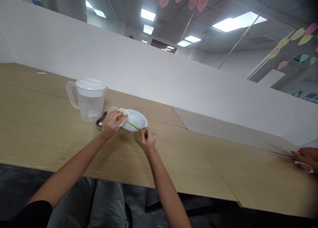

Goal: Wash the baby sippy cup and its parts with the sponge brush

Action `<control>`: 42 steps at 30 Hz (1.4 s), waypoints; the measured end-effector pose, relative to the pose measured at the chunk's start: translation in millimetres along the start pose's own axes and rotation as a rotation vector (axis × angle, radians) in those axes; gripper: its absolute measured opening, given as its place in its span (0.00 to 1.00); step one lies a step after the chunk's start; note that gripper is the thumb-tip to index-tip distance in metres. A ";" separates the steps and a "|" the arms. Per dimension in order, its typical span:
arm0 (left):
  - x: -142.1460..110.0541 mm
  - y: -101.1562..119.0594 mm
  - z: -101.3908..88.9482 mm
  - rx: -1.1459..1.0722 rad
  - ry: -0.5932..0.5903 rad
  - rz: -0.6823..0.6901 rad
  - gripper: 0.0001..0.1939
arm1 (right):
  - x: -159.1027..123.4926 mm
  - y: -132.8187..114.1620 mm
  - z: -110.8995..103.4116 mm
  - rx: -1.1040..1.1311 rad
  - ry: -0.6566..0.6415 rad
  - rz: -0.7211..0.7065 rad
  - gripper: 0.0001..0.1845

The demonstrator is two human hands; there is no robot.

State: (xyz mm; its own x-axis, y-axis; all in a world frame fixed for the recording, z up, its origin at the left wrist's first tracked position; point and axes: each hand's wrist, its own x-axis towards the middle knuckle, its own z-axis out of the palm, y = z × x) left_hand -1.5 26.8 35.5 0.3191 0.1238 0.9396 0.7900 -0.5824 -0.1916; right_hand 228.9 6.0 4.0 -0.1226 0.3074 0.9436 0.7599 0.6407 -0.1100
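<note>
My left hand (110,124) is closed round a small clear container (121,115) with yellowish contents, tilted over the rim of a white divided plate (137,121). My right hand (148,141) pinches the near end of a thin green stick (134,125) whose far end reaches into the container. A clear plastic jug (87,98) with a lid and handle stands just left of the plate. A small dark tray (99,123) lies under my left hand.
The light wooden table (174,161) runs along a white partition wall (149,72). Another person's hand (306,159) with a pale object shows at the right edge. My legs are below the table's near edge.
</note>
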 end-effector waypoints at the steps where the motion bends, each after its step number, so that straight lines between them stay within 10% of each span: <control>1: -0.2 1.2 0.1 0.000 0.005 0.023 0.18 | -0.9 -0.2 0.5 -0.008 -0.014 0.008 0.11; 12: -0.8 6.7 -0.9 -0.098 -0.015 -0.003 0.20 | 0.2 0.4 3.1 -0.160 0.043 -0.192 0.09; 42: -4.0 -1.5 2.1 -0.078 -0.054 -0.107 0.18 | 5.1 -4.0 2.4 -0.146 -0.030 -0.167 0.07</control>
State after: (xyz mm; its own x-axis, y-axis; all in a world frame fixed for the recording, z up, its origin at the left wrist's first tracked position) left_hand -2.9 28.8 31.4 0.2648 0.2301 0.9365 0.7785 -0.6241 -0.0668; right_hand 223.7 6.8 8.5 -0.2713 0.2277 0.9352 0.8115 0.5766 0.0951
